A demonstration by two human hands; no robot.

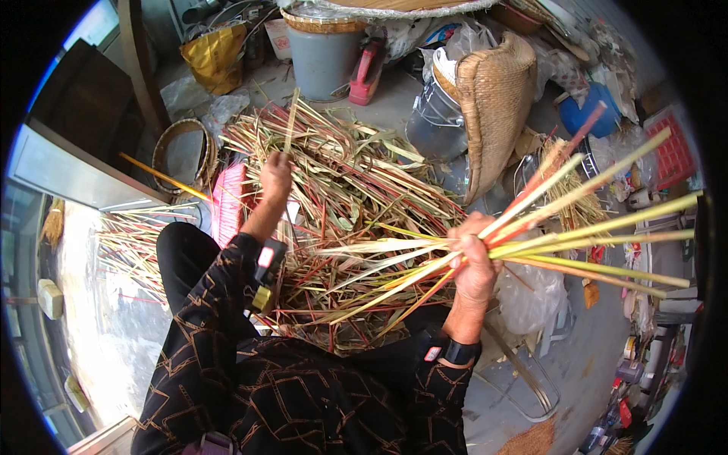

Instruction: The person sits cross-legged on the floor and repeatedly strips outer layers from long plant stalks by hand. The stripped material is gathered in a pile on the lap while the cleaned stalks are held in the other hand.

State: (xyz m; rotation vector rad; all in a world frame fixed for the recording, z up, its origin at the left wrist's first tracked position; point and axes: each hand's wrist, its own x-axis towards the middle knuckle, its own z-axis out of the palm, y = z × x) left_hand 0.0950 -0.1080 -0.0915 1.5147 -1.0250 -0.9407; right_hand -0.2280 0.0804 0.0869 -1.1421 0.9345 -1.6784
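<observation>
My right hand (475,259) grips a loose bundle of plant stalks (580,234), yellow-green and reddish. Their thick ends fan out to the right, while thinner ends spread left over the pile. From my left hand (276,176), a pale flat strip of stalk or leaf (292,116) points away from me, its lower end hidden in the closed fingers. Before me on the floor lies a big heap of dry stalks and leaves (352,170), red, tan and green, reaching back under my knees.
Left of the heap are a pink-bristled broom (229,196), a round basket (165,176) and more cut stalks (133,244). Beyond stand a grey bucket (324,60) and a red plastic container (367,74). A woven winnowing basket (500,102) leans at the right, near a clear plastic bag (534,301).
</observation>
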